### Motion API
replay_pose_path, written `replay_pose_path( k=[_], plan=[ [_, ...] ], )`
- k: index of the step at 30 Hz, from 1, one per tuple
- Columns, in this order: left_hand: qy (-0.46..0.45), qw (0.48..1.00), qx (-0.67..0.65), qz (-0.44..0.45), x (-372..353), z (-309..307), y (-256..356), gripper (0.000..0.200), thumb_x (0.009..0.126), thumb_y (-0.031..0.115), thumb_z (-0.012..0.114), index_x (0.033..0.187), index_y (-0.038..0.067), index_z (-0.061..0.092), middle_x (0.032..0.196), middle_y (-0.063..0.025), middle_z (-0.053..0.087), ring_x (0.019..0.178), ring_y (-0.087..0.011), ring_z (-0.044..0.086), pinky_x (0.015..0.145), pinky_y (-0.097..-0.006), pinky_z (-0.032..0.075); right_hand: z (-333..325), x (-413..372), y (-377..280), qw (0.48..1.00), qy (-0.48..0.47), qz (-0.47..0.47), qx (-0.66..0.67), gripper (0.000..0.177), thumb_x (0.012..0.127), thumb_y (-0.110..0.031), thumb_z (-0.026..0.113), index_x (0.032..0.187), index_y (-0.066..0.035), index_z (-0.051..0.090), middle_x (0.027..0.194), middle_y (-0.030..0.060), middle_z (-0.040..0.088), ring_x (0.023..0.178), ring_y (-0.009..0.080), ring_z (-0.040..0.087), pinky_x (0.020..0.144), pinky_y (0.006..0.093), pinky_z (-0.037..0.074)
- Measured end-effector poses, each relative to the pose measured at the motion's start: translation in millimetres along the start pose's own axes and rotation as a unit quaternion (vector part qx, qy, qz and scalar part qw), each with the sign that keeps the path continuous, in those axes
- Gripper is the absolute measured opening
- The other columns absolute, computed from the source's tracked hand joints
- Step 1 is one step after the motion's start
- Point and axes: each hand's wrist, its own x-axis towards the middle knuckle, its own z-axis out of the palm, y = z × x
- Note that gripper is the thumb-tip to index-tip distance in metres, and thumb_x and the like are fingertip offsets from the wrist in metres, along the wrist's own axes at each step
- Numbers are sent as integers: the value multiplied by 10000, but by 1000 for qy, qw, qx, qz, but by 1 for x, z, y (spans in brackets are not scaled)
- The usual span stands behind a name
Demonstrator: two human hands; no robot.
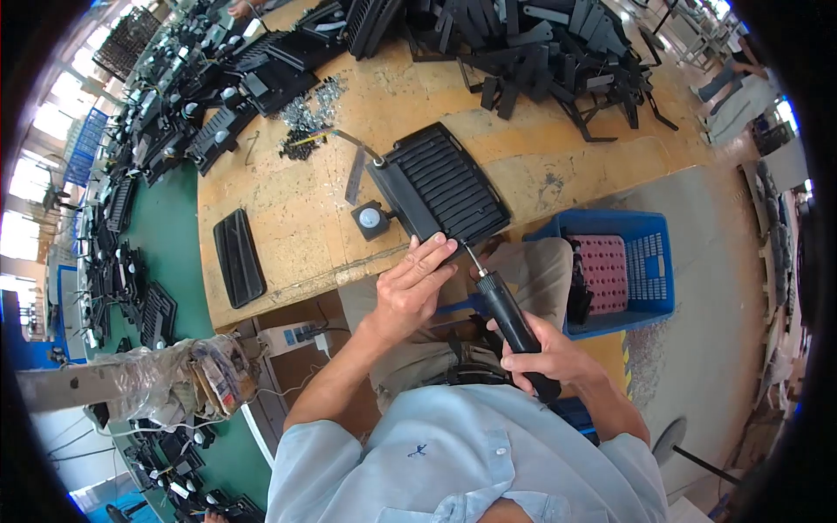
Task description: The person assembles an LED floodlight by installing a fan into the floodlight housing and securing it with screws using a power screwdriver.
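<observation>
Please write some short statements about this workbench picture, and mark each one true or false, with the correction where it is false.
1. The right hand holds a black power screwdriver. True.
2. The left hand rests on a red toolbox. False: it rests on the black finned housing.
3. A blue crate sits lower than the bench top, on the person's right side. True.
4. The loose screws lie inside that crate. False: the screws lie on the wooden bench.

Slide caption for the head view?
Left hand steadies a black ribbed housing on the workbench; right hand holds an electric screwdriver at its edge.
</observation>
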Motion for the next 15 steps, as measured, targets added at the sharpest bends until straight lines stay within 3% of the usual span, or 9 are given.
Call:
replay_pose_path(
  k=[1,2,4,5,7,10,12,14,15],
  plan=[
    [3,1000,18,14,3,0,0,361,757,-115,690,1069,41,783,1329,-93,720,1324,-307,635,1146,-504,489,-2,1,-1,1000,-7,2,-3,658,906,-133,779,1443,-11,419,837,120,658,597,233,678,564,343,525],
    [6,999,38,25,4,-1,1,379,766,-89,690,1110,46,775,1319,-90,724,1305,-301,646,1135,-499,495,-3,3,3,985,58,-62,-149,681,892,-141,788,1446,-10,414,878,165,672,654,296,693,607,383,538],
    [2,993,101,58,6,-4,6,416,781,-21,691,1183,62,757,1289,-84,729,1272,-289,650,1106,-483,497,-1,6,17,870,179,-189,-419,726,864,-157,806,1452,-9,405,961,254,702,769,421,723,692,465,565],
    [-2,986,145,79,6,-6,8,435,787,20,692,1215,72,746,1268,-82,731,1259,-284,643,1089,-473,495,1,6,20,821,250,-166,-485,786,817,-193,836,1449,4,413,1089,338,684,970,533,679,829,533,552],
    [9,970,217,111,7,2,7,491,794,161,692,1281,115,723,1253,-89,694,1252,-275,585,1037,-441,467,0,-5,22,804,276,-169,-498,781,814,-199,843,1444,7,430,1106,336,685,1004,528,676,843,530,553],
    [-16,976,204,75,31,0,16,576,806,222,699,1354,59,633,1358,-163,580,1316,-409,531,1090,-535,446,-10,-12,39,821,266,-172,-475,763,812,-149,831,1447,19,443,1111,319,692,1034,489,697,866,511,557],
    [0,978,193,79,28,5,12,516,823,210,660,1295,5,633,1357,-185,595,1338,-384,531,1155,-582,404,-19,-14,58,819,203,-265,-467,651,836,-82,805,1388,12,472,972,225,707,813,368,740,711,454,590],
    [25,964,243,109,23,14,4,484,832,205,637,1255,-30,634,1326,-178,613,1316,-369,545,1173,-565,389,-62,-11,118,754,216,-333,-524,803,800,-108,819,1489,53,439,1031,213,725,921,350,722,869,418,573],
    [30,965,233,113,25,5,7,460,828,209,638,1223,-27,641,1305,-174,621,1283,-363,558,1163,-555,399,-58,-13,115,811,180,-261,-491,788,837,-218,841,1460,63,450,1108,190,683,1008,335,677,921,423,542]
  ],
)
